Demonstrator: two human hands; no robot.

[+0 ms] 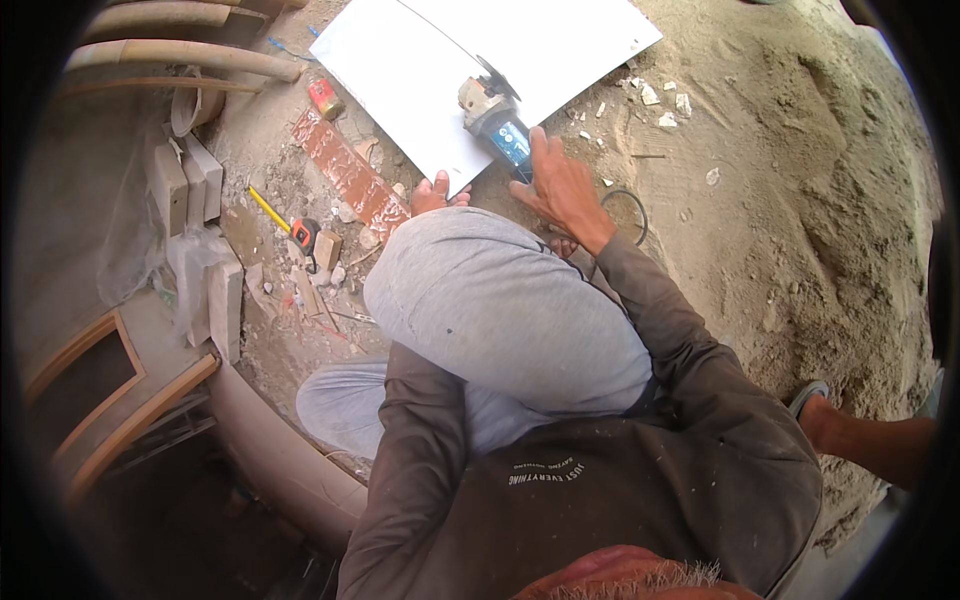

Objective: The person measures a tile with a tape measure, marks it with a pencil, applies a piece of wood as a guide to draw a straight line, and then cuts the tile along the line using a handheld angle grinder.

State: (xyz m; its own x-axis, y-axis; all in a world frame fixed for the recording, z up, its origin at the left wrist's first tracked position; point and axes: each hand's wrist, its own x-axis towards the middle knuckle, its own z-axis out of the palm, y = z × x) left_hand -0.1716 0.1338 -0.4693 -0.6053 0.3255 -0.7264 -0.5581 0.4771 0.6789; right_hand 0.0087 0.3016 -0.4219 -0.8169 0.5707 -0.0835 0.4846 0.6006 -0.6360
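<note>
A large white tile panel (385, 75) lies on the ground ahead of me, with a thin dark line running in from its far edge. My right hand (565, 190) is wrapped round the blue body of an angle grinder (505, 138). Its grey head and dark disc sit over the panel, at the near end of that line. At the panel's near corner my left hand (432, 194) grips the edge, thumb on top; my raised knee partly hides this hand. The grinder's black cable (628, 200) loops beside my right wrist.
Left of the panel lie a reddish-brown embossed strip (345, 165), a red can (324, 98) and a tape measure (304, 233) with its yellow blade out. Pale slabs (224, 305) stand farther left. White chips (650, 95) and heaped sand (820, 170) are right. Another person's leg (870, 445) shows there.
</note>
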